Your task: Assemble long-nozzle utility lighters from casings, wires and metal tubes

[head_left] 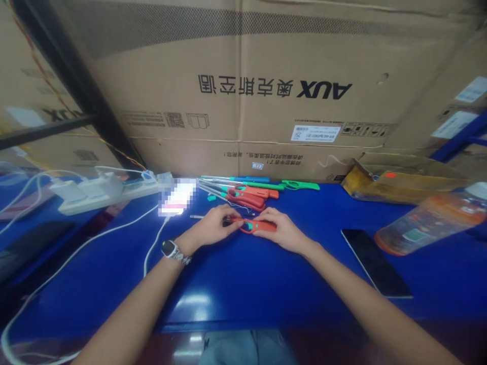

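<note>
Between my two hands lies a red long-necked gas lighter [262,226] with a green trigger, on or just above the blue table. My left hand [216,223], with a watch at its wrist, pinches the front end near the neck. Fingers of my right hand [283,230] close around the handle end. Behind them several more long-necked lighters lie in a loose pile: red ones [251,197], a blue one [251,179] and a green one [302,185]. Their metal necks point left. A small green piece [211,197] rests beside the necks.
At left are a white power strip [110,195] with plugs, white cables, and a lit, blurred-out screen [178,197]. To the right lie a black phone [375,261], a tipped plastic bottle [429,223] and an open cardboard box [395,180]. A large carton [243,50] walls the back.
</note>
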{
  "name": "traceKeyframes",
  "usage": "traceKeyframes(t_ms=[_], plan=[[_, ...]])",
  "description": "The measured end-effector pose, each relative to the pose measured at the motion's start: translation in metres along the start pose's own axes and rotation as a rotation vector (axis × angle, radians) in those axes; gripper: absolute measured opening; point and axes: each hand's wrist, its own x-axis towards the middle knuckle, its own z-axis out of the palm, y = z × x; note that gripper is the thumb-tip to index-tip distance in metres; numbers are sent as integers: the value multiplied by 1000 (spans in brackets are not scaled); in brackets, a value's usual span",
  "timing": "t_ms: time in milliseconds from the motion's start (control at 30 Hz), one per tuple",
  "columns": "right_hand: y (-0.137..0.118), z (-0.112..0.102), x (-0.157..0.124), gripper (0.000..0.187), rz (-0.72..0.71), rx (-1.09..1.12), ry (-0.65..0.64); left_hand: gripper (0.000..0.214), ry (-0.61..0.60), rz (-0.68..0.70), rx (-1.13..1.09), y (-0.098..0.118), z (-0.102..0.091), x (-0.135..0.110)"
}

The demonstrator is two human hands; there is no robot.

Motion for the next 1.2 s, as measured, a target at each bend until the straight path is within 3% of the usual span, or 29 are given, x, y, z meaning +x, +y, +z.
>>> traceKeyframes(t_ms=[167, 333, 467, 733, 1200], plan=[[2, 0, -1, 30, -21, -14, -13, 46, -12, -20, 93, 2, 1, 1], [1, -2, -2, 30, -87, 4, 1, 43, -62, -30, 123, 4, 2, 1], [-1, -2, -3, 31, -135, -4, 3, 39, -95, 45, 79, 6, 3, 0], [-3, -4, -1, 30, 18, -43, -54, 34, -112, 21, 35, 4, 6, 5], [-6, -7, -1, 32, 82, -180, -110, 37, -107, 34, 138, 13, 0, 1]])
